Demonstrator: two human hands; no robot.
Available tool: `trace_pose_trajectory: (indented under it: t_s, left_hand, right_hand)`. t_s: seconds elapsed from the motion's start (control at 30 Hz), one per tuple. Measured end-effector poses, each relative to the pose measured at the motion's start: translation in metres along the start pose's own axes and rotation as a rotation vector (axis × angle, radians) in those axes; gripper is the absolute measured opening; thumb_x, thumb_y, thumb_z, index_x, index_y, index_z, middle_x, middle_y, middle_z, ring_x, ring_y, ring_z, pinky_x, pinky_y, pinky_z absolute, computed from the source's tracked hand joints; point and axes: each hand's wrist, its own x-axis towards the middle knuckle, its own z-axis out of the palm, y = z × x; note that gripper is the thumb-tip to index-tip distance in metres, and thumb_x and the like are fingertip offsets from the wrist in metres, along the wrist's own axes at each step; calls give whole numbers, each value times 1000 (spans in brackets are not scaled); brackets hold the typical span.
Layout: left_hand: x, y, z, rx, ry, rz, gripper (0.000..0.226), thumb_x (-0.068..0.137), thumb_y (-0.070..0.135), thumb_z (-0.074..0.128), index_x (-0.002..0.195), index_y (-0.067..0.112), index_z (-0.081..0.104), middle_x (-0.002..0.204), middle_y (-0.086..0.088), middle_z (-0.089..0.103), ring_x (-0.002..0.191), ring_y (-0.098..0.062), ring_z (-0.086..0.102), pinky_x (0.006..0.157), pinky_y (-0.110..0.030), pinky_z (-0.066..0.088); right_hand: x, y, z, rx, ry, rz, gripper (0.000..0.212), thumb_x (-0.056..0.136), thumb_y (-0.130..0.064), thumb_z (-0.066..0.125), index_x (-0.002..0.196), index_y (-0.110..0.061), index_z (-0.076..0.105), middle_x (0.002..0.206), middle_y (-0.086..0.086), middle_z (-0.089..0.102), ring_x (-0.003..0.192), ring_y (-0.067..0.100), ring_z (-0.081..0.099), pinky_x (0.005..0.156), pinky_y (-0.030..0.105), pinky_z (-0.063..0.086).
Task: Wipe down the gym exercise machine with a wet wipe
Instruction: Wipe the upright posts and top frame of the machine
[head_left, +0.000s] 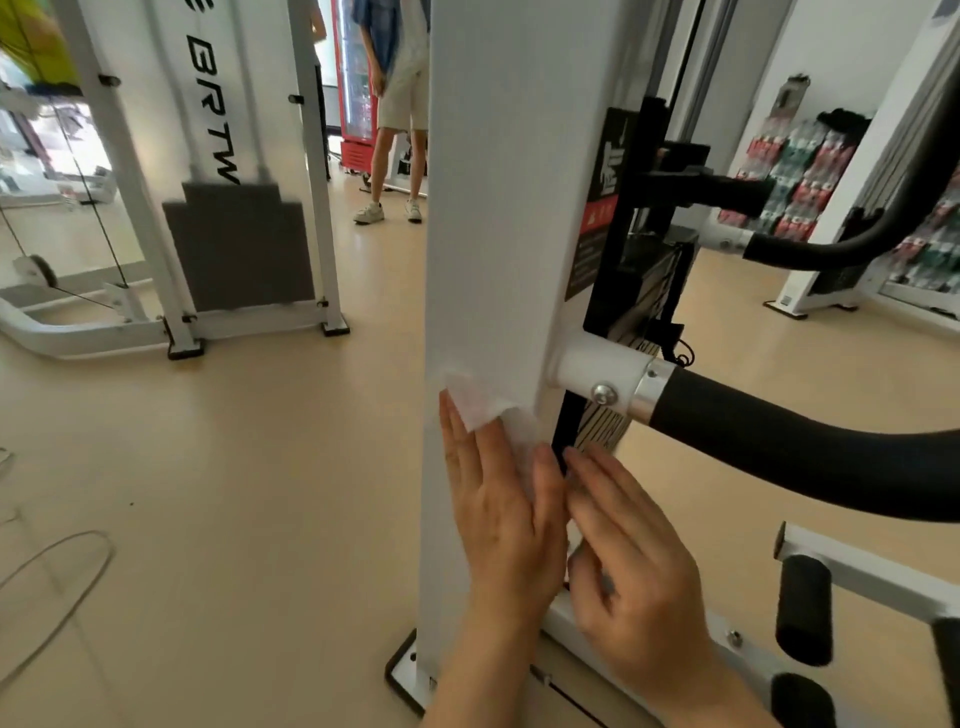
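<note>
The gym machine's white upright column (493, 208) fills the middle of the view. A white wet wipe (483, 402) lies flat on the column's lower front. My left hand (498, 514) presses it against the column with straight fingers; most of the wipe is hidden under the palm. My right hand (628, 561) sits beside it at the column's right edge, fingers extended and touching the edge near the weight stack (602, 431). A black padded handle (805, 457) sticks out to the right of the column.
A second padded arm (831, 249) curves at upper right. White frame tubes with black rollers (805, 608) lie low right. Another white machine (234, 171) stands at the left. A person stands behind the column near a red fridge (356, 104). A cable lies on the beige floor (57, 577).
</note>
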Motion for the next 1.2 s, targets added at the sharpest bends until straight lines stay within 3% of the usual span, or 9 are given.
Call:
trace_pose_trajectory:
  t_s: [0.1, 0.23, 0.43, 0.57, 0.67, 0.77, 1.0, 1.13, 1.2]
  left_hand:
    - [34, 7, 4, 179, 21, 138, 65, 99, 46, 27, 147, 2, 24, 154, -28, 21, 145, -41, 16, 119, -54, 14]
    - [38, -6, 9, 222, 119, 281, 67, 100, 40, 28, 150, 0, 10, 160, -20, 6, 149, -29, 2, 120, -50, 6]
    - [-71, -85, 22, 110, 7, -324, 92, 87, 58, 47, 149, 34, -17, 162, -4, -8, 149, -16, -4, 119, -50, 15]
    - [-72, -62, 19, 21, -46, -441, 105, 90, 35, 62, 147, 20, -25, 159, 2, -21, 146, -6, -14, 122, -35, 5]
    - [-57, -31, 15, 168, -135, -142, 93, 94, 29, 49, 144, 9, -27, 155, -2, -30, 146, -14, -22, 122, -39, 1]
    - [-38, -38, -11, 434, -215, 206, 78, 97, 26, 42, 148, 4, -13, 156, -14, -13, 147, -24, -14, 122, -42, 2]
    - [20, -60, -77, 941, -645, 1218, 53, 101, 13, 28, 152, 6, 17, 158, -13, 14, 147, -26, 8, 120, -45, 8]
    - [14, -87, -58, 1307, -761, 1545, 51, 97, 11, 19, 136, 6, 52, 144, -15, 48, 140, -28, 36, 117, -50, 9]
    - [-13, -102, -44, 1466, -898, 1720, 54, 95, 17, 19, 137, 3, 50, 143, -20, 47, 138, -38, 36, 110, -61, -5]
  right_hand:
    - [-20, -6, 2, 116, 107, 203, 42, 86, -4, 46, 126, -8, 61, 139, 3, 55, 131, 19, 51, 99, 44, 50]
    - [-17, -17, 20, 295, 179, 395, 47, 86, -10, 47, 130, -24, 56, 142, -17, 49, 129, 7, 50, 101, 19, 44]
    - [-52, -30, 42, 541, 44, 850, 46, 89, -12, 47, 132, -27, 57, 132, -18, 58, 123, -6, 51, 98, 15, 46]
    - [-68, -32, 47, 838, 66, 1205, 37, 96, 1, 46, 119, -19, 66, 114, -2, 70, 111, 13, 64, 93, 36, 54]
    - [-66, -38, 50, 1137, 48, 1425, 29, 103, -19, 41, 113, -21, 68, 115, 6, 71, 105, 19, 68, 91, 39, 51]
    - [-73, -45, 55, 1248, 33, 1483, 24, 101, -23, 47, 107, -23, 71, 112, 3, 72, 105, 17, 67, 90, 36, 49]
    - [-84, -46, 65, 1172, 102, 1493, 25, 98, -5, 47, 103, -15, 70, 99, 9, 69, 89, 16, 67, 79, 29, 51]
    - [-94, -41, 74, 1081, 149, 1556, 26, 96, 1, 48, 99, -12, 70, 92, 8, 70, 84, 18, 66, 77, 30, 51]
    - [-103, -35, 78, 993, 180, 1609, 28, 95, 3, 48, 99, -11, 71, 93, 11, 71, 83, 19, 68, 77, 30, 52]
